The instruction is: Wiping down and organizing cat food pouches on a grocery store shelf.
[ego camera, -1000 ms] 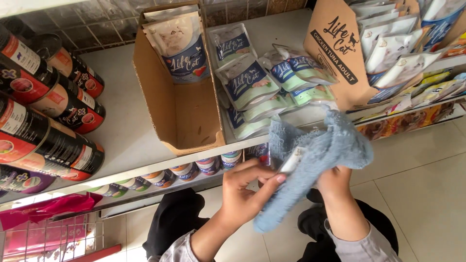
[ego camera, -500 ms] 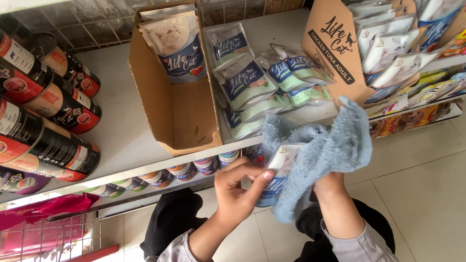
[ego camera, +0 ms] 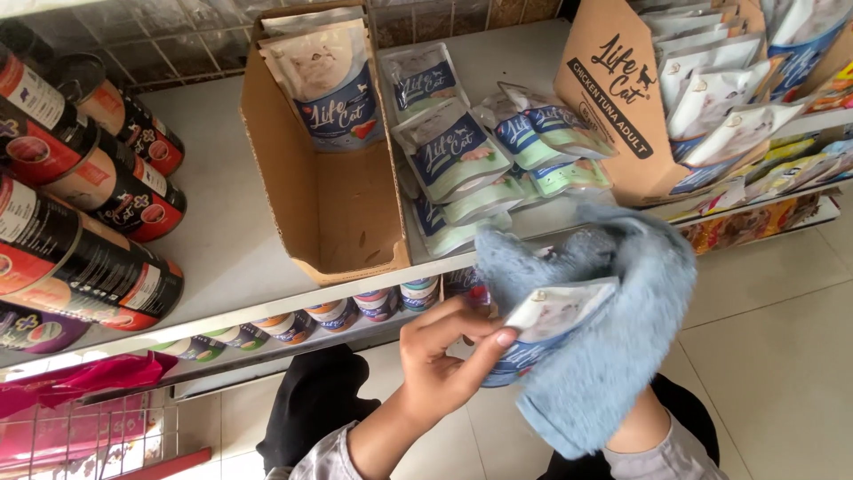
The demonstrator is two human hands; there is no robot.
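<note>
Head view showed a white shelf (ego camera: 222,231) on which large dark cans (ego camera: 98,213), a nearly emptied cardboard box (ego camera: 329,204) and loose pouches (ego camera: 462,160) were kept above a pale tiled floor (ego camera: 773,356). A fluffy blue cloth (ego camera: 613,356) was draped over the right hand, whose fingers were hidden. One small pouch (ego camera: 542,333) was pinched by the left hand (ego camera: 444,356) against the cloth, seemingly mid-wipe and not yet shelved.

A small white-and-blue foil pouch (ego camera: 546,327) sits tilted, half wrapped in a fluffy pale-blue cloth (ego camera: 604,338), near the white shelf's front edge.
</note>
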